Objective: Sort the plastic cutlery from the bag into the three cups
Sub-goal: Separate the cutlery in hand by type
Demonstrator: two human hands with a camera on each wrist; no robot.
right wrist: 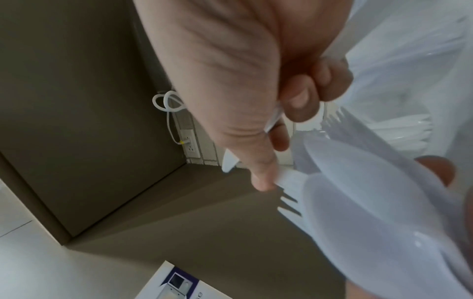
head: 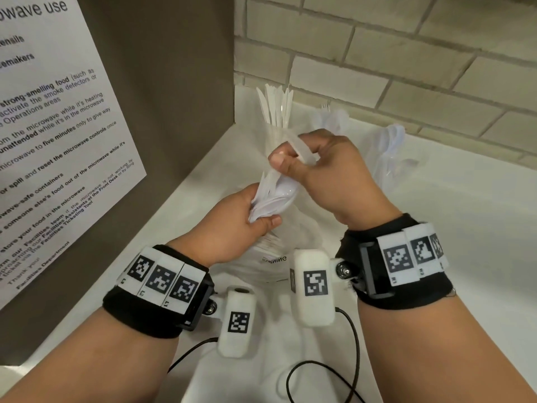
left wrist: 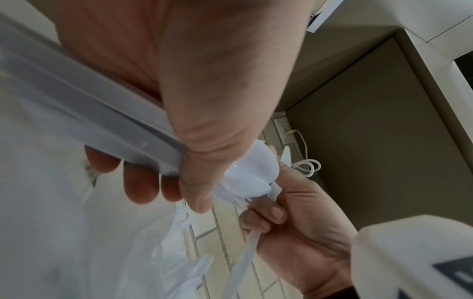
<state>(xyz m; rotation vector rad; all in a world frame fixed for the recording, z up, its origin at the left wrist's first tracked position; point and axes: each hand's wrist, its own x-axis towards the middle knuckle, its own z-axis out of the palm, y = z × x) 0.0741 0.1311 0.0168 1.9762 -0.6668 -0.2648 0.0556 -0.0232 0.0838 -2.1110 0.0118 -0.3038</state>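
Head camera shows the left hand point(head: 247, 216) clenched around a mixed bundle of white cutlery point(head: 271, 199), held above the plastic bag point(head: 279, 257) that lies on the white counter point(head: 465, 228). The right hand point(head: 325, 170) pinches one thin piece point(head: 302, 152) between thumb and fingers, just above the bundle. From the right wrist view, a spoon bowl point(right wrist: 371, 202) and fork tines point(right wrist: 289, 206) lie pressed together in the bundle, so the pieces seem to be nested. This is probably the first risk: if the right hand pulls its piece while it is hooked with a neighbour, a second piece could come out with it and fall on the counter or back into the bag. The left hand holds many smooth handles at once, and a small loosening of the fingers could let several slide out. Behind the hands, the cup with knives point(head: 276, 112) stands upright near the corner, and two other cups point(head: 386, 146) are further right, pale and difficult to see. They look light and full, so a careless reach may tip one, or a piece may go into the wrong cup because all the plastic has nearly the same colour.
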